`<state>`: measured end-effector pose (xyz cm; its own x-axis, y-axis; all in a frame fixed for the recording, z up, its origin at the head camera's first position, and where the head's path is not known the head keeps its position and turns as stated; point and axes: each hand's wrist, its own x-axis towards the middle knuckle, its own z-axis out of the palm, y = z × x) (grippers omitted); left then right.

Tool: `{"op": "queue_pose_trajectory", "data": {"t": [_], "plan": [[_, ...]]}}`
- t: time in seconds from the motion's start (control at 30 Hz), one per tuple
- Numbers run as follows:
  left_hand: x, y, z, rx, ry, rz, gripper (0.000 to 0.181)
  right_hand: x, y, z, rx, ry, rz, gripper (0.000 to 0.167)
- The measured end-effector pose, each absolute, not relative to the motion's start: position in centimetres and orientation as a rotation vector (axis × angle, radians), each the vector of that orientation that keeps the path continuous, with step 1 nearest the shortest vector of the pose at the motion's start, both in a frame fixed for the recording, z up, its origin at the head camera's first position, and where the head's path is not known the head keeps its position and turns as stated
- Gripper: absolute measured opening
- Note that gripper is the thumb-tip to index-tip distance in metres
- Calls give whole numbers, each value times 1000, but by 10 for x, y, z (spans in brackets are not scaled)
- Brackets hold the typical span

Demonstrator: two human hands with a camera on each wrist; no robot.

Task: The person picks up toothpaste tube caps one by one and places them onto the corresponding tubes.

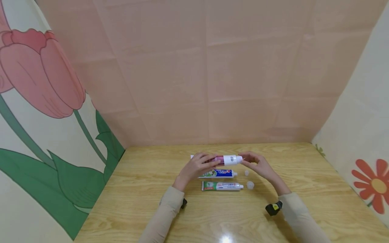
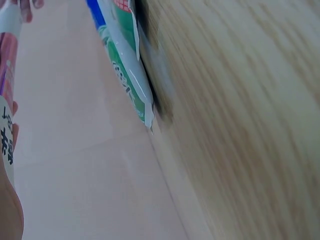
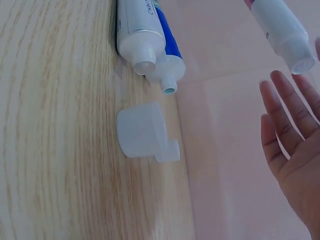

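In the head view my left hand (image 1: 192, 168) grips a magenta-and-white toothpaste tube (image 1: 229, 160) above the table, its capped end pointing right. My right hand (image 1: 262, 167) has thumb and index fingertip at the white cap (image 1: 239, 159), seemingly pinching it; its other fingers look extended in the right wrist view. Below the raised tube lie a blue-and-green toothpaste tube (image 1: 224, 173) and a smaller green-and-white toothpaste tube (image 1: 226, 186), both without caps. Near their nozzles are a small translucent cap (image 1: 246, 173) and a larger one (image 3: 140, 131).
The wooden table (image 1: 146, 199) ends at a pinkish-beige cloth (image 1: 243, 84) behind. Flower-printed walls stand left and right. A black wrist camera (image 1: 274, 208) sits by the right sleeve.
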<state>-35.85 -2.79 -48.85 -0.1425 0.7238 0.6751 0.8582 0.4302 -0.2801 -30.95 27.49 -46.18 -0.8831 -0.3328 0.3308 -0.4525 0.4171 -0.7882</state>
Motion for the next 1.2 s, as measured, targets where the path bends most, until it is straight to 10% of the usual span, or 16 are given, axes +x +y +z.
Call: {"op": "queue_pose_trajectory", "data": {"t": [1.2], "plan": [[-367,-23,-491,-1303,-1904,-153,49,-346,290,-491,663,-2559,1462,22]]}}
